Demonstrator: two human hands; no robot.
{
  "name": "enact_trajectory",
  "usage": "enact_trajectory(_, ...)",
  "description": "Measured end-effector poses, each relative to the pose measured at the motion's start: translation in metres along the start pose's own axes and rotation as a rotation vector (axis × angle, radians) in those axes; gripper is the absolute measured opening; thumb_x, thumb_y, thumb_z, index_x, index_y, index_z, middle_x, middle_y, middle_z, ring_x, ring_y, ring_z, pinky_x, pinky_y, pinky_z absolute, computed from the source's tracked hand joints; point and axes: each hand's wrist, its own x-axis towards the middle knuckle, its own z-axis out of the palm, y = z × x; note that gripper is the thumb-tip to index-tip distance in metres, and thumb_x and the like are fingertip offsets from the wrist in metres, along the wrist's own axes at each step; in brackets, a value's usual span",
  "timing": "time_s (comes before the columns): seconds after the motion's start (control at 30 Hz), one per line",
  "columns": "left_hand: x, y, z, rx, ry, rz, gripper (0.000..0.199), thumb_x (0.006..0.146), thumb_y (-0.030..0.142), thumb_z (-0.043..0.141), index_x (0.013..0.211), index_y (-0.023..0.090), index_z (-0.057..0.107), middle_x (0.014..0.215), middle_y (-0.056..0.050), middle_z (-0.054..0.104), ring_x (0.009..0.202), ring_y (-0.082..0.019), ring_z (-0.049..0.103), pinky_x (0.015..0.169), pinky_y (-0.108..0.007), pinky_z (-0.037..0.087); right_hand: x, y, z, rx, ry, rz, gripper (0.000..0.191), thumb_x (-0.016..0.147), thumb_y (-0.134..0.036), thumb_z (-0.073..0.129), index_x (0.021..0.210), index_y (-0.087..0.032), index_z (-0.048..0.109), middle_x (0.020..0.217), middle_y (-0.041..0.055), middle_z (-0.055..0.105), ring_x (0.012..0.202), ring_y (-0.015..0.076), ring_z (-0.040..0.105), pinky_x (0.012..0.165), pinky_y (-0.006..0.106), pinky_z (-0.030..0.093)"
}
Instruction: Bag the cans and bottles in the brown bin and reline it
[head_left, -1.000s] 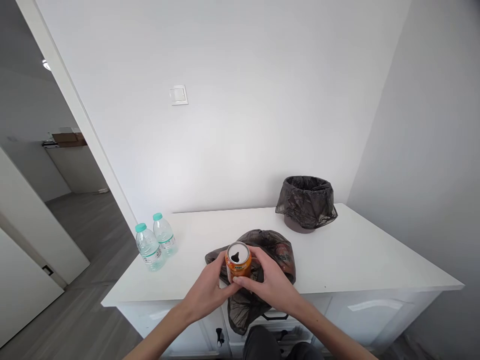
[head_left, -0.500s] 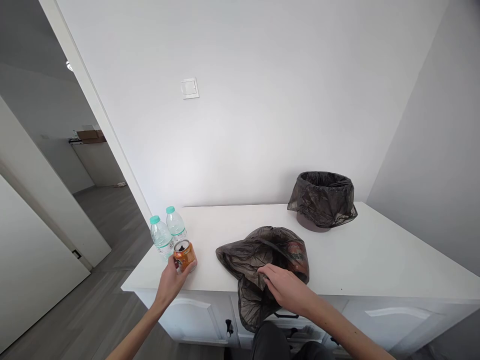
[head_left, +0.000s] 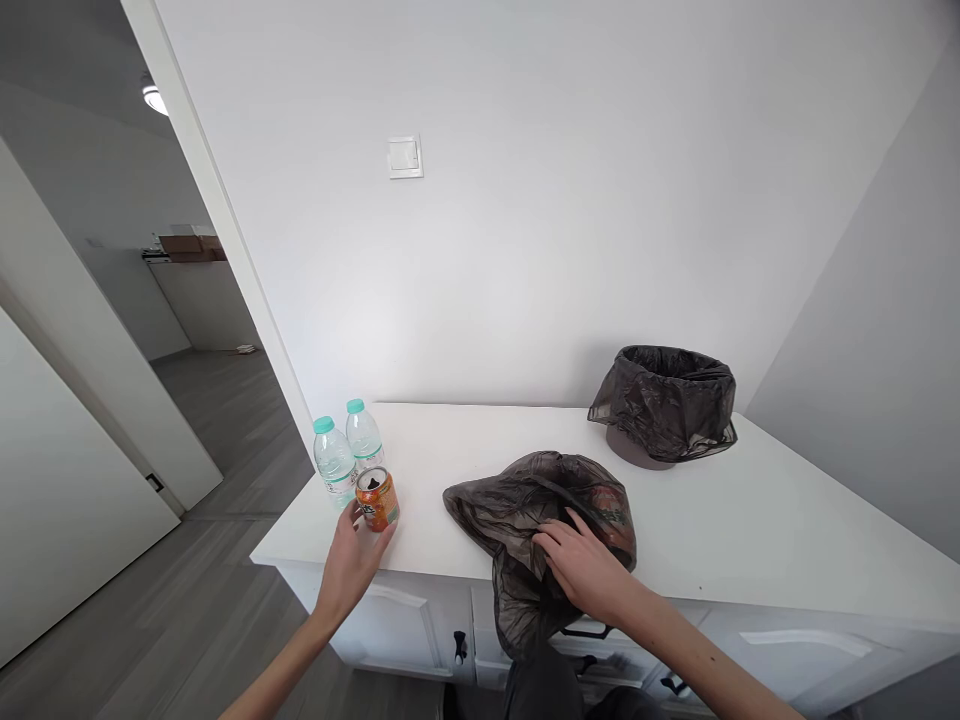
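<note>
An orange drink can (head_left: 377, 502) stands upright on the white countertop, its top opened. My left hand (head_left: 355, 560) is just in front of it, thumb and fingers apart on either side of the can; whether they still touch it is hard to see. Two clear plastic bottles (head_left: 334, 464) with mint-green caps stand right behind the can. A crumpled black plastic bag (head_left: 517, 505) lies over the counter's front edge, with something reddish showing through its right side. On the bag rests my right hand (head_left: 589, 570), fingers stretched and thumb spread.
At the back right stands a round bin (head_left: 637, 450) lined with a black bag (head_left: 671, 400). The white cabinet (head_left: 397, 630) under the countertop has dark handles. A light switch (head_left: 405, 157) is on the wall, and a doorway opens at the left.
My left hand has loosened from around the can and drawn slightly back. My right hand's fingers have spread on the bag. The view has shifted a little.
</note>
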Motion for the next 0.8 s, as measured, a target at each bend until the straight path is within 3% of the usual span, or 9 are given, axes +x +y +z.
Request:
enact_trajectory(0.13,-0.026,-0.007,-0.006,0.014,0.067,0.105,0.078,0.088,0.060,0.061,0.149,0.018,0.036,0.147,-0.020,0.048,0.130,-0.036,0.058,0.103,-0.054,0.053,0.000,0.001,0.001,-0.102,-0.018,0.099,0.027,0.099,-0.020,0.051,0.120,-0.018,0.067,0.126,0.0139,0.069,0.128,0.0326,0.059,0.120,0.060,0.029)
enact_trajectory(0.23,-0.038,-0.002,-0.010,-0.003,-0.039,0.180,0.053,0.095,0.055,0.056,0.136,0.022,0.047,0.137,-0.015,0.055,0.125,-0.032,0.061,0.103,-0.052,0.053,0.000,0.001,-0.004,-0.188,-0.040,0.169,0.024,0.098,-0.023,0.053,0.116,-0.017,0.069,0.122,0.0158,0.071,0.118,0.0339,0.064,0.117,0.063,0.030)
enact_trajectory(0.33,-0.043,0.010,-0.012,-0.039,-0.179,0.221,0.043,0.098,0.052,0.056,0.131,0.025,0.052,0.131,-0.011,0.060,0.119,-0.029,0.064,0.102,-0.047,0.054,-0.002,0.002,-0.012,-0.261,-0.071,0.219,0.026,0.099,-0.024,0.051,0.114,-0.015,0.071,0.118,0.0171,0.071,0.104,0.0325,0.069,0.114,0.063,0.031)
enact_trajectory(0.57,-0.039,0.029,-0.008,-0.108,-0.260,0.191,0.041,0.095,0.056,0.057,0.122,0.025,0.060,0.124,-0.010,0.067,0.109,-0.028,0.068,0.093,-0.044,0.057,-0.015,0.015,-0.035,-0.307,0.017,0.292,0.034,0.104,-0.028,0.041,0.106,-0.017,0.073,0.111,0.0155,0.073,0.098,0.0316,0.070,0.117,0.065,0.022)
enact_trajectory(0.7,-0.032,0.025,-0.004,-0.114,-0.277,0.122,0.048,0.094,0.061,0.055,0.123,0.024,0.061,0.118,-0.011,0.068,0.106,-0.029,0.068,0.084,-0.041,0.059,-0.027,0.022,-0.049,-0.343,-0.023,0.338,0.034,0.104,-0.022,0.040,0.107,-0.016,0.074,0.109,0.0166,0.073,0.095,0.0334,0.071,0.116,0.066,0.020)
enact_trajectory(0.8,-0.025,0.020,0.000,-0.132,-0.270,0.128,0.049,0.093,0.062,0.055,0.122,0.022,0.061,0.116,-0.012,0.068,0.106,-0.029,0.068,0.086,-0.042,0.058,-0.037,0.030,-0.052,-0.367,-0.063,0.389,0.033,0.103,-0.020,0.041,0.110,-0.016,0.074,0.111,0.0173,0.073,0.089,0.0328,0.073,0.114,0.067,0.021)
